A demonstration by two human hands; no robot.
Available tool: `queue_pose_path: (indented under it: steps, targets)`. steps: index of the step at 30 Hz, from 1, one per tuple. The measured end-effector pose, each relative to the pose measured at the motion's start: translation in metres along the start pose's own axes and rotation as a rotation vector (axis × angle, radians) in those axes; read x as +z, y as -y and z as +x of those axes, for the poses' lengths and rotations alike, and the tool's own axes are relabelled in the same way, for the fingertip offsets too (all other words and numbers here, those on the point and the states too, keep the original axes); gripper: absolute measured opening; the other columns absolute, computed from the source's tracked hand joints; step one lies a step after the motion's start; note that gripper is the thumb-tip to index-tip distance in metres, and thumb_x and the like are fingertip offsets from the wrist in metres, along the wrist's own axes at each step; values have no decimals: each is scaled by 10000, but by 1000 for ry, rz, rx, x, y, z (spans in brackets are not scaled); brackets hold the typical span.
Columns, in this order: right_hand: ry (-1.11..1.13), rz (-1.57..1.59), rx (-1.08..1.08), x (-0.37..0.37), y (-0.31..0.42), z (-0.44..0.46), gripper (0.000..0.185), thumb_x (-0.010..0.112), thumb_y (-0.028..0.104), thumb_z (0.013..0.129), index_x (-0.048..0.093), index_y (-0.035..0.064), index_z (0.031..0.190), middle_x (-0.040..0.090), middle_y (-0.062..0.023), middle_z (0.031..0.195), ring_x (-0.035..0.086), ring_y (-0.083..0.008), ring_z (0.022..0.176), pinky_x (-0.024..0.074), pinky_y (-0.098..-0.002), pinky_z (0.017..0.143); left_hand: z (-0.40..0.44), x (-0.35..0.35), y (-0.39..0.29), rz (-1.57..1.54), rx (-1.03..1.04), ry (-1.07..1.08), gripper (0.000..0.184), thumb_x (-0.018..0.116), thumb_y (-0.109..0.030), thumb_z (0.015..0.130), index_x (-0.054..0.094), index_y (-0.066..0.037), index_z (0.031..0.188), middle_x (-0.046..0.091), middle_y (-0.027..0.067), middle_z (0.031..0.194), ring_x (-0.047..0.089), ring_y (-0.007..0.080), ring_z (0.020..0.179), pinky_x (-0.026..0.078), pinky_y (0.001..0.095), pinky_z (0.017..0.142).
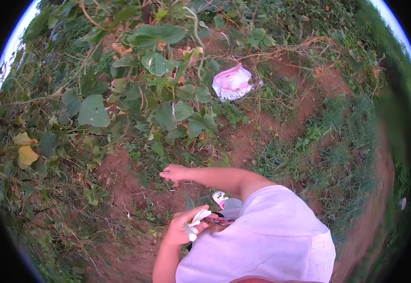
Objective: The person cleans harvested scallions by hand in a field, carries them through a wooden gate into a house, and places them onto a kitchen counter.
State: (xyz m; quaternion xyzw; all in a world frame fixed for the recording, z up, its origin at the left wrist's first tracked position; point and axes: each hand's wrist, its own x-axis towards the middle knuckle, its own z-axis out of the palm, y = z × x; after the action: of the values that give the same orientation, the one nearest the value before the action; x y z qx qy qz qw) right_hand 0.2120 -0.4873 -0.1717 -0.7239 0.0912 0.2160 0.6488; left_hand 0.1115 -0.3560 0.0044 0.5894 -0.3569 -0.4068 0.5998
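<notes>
My left hand (pixel 184 228), low in the view close to my pale shirt, is closed round several slim white pieces (pixel 198 219) that stick out between its fingers. My right hand (pixel 174 174) reaches across above it, with its fingers curled together over low green plants and reddish soil. Whether it pinches anything small cannot be made out. The two hands are apart. Broad green leaves on vines (pixel 182 113) hang beyond my right hand.
A crumpled pink and white bag or cloth (pixel 233 82) lies on the ground at the upper middle. A white and pink shoe (pixel 218 199) shows beside my shirt. Tangled vines cover the left and top. Yellow leaves (pixel 27 155) hang at the left; grass (pixel 328 141) grows at the right.
</notes>
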Motion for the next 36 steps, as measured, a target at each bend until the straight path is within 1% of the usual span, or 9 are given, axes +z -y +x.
queue_pose_path:
  steps: [3, 11, 13, 17, 20, 22, 26, 28, 36]
  targets:
    - [-183, -413, -448, -56, 25, 10, 294, 467, 315, 833, 549, 47, 744, 545, -71, 707, 531, -192, 690, 436, -341, 670, -4, -11, 1, -4, -9, -193, 421, 666, -55, 714, 517, -9, 1105, 634, 78, 891, 589, 123, 785, 474, 249, 691]
    - [-1352, -41, -1193, -252, 199, -95, 99, 485, 111, 837, 548, 35, 834, 533, -34, 803, 485, -112, 710, 409, -255, 659, -62, -69, -29, 129, -41, -800, 656, 724, -196, 650, 408, 20, 1183, 592, 47, 726, 562, 128, 701, 461, 248, 662]
    - [-1523, -401, -1094, -289, 227, -115, 203, 465, 138, 840, 595, 26, 948, 581, -104, 922, 541, -197, 880, 417, -288, 774, -96, -75, -37, 148, -38, -899, 739, 740, -240, 623, 370, 27, 1205, 575, 38, 679, 552, 124, 656, 454, 242, 634]
    - [-1280, -623, -764, -349, 261, -97, 297, 465, 223, 800, 587, 23, 983, 598, -199, 871, 556, -336, 862, 420, -384, 801, -171, -74, -26, -3, 100, -982, 783, 717, -242, 654, 280, -4, 1259, 547, 65, 618, 506, 97, 490, 400, 175, 446]
    - [-882, -206, -599, -355, 278, -82, 266, 509, 312, 818, 593, 63, 861, 550, -29, 615, 480, -67, 563, 387, -217, 494, -178, -44, -18, -148, 257, -1037, 786, 703, -279, 678, 267, -42, 1287, 480, 26, 543, 378, 52, 366, 260, 155, 324]
    - [-812, -327, -499, -376, 292, -62, 196, 547, 229, 786, 617, 56, 725, 525, -35, 541, 467, -141, 415, 377, -304, 361, -178, -38, 2, -116, 301, -977, 791, 698, -315, 685, 264, -49, 1291, 475, 32, 525, 346, 50, 347, 253, 158, 319]
    - [-757, -415, -287, -335, 309, -90, 259, 553, 319, 797, 605, 78, 877, 489, -44, 594, 453, -165, 490, 374, -320, 443, -159, -23, 17, -136, 314, -938, 670, 698, -307, 664, 376, -40, 1187, 505, 66, 501, 457, 123, 398, 321, 214, 363]
    - [-604, -472, -344, -368, 302, -70, 205, 518, 323, 818, 543, 124, 775, 406, 65, 567, 397, -29, 486, 270, -179, 371, -154, -21, 17, -222, 304, -879, 664, 709, -283, 652, 389, -34, 1177, 535, 112, 537, 490, 164, 419, 341, 231, 368]
    - [-375, -140, -246, -366, 299, -72, 175, 455, 256, 848, 556, 118, 888, 498, 91, 663, 422, -37, 517, 339, -162, 480, -159, -10, 10, -267, 201, -878, 598, 718, -215, 643, 444, -1, 1129, 569, 140, 629, 554, 181, 528, 417, 238, 480]
